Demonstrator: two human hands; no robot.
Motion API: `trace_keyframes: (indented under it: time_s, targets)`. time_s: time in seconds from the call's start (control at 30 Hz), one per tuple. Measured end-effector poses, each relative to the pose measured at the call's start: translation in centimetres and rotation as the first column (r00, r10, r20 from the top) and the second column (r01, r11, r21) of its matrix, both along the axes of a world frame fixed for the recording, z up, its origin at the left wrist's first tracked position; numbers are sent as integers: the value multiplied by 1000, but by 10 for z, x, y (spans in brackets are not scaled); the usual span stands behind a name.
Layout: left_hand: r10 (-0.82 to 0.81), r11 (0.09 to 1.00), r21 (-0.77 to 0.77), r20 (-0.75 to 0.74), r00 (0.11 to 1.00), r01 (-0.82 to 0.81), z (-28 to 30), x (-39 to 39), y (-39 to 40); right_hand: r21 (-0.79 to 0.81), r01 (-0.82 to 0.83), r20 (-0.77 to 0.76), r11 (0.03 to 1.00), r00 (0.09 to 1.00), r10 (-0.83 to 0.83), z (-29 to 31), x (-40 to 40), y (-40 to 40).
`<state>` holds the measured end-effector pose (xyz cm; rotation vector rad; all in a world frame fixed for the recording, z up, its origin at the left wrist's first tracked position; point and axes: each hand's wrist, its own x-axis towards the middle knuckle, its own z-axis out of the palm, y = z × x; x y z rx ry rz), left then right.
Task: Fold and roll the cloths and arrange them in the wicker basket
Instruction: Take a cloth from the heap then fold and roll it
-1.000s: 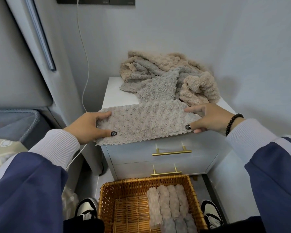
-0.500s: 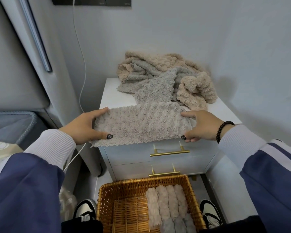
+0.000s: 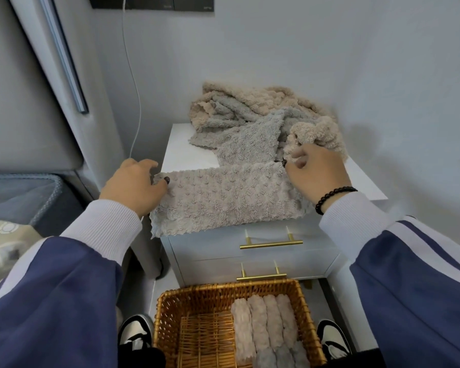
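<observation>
We have the folded cloth [image 3: 223,197] lying lengthwise left to right across the nightstand's [image 3: 186,152] front edge (above the wicker basket [image 3: 197,296]), our left hand [image 3: 133,187] and right hand [image 3: 316,173] pinching its two short ends.
</observation>
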<state>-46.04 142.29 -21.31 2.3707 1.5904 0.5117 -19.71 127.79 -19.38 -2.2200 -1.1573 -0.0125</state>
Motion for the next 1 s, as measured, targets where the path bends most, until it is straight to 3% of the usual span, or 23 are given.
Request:
trace_keyframes:
  time_s: [0.07, 0.23, 0.5, 0.67, 0.8, 1.0]
  targets:
    - [32, 999, -28, 12, 999, -32, -4, 4, 1, 16, 23, -65, 1000, 998, -22, -5, -2, 8]
    - [19, 980, -199, 0, 1000, -18, -13, 13, 0, -166, 78, -243, 983, 963, -118, -11, -1, 15]
    - [-16, 991, -133, 61, 998, 24, -13, 13, 5, -287, -12, -488, 958, 863, -135, 1, 7, 14]
    - [-91, 994, -43, 155, 984, 99, -8, 22, -4, -95, 96, -674, 991, 727, -135, 0, 10, 13]
    - [-114, 990, -58, 166, 979, 126, -8, 29, -8, 72, 169, -797, 983, 602, -45, -4, 13, 16]
    - [9, 991, -129, 227, 974, 21, -10, 28, -4, 191, 189, -801, 963, 597, 42, -5, 13, 10]
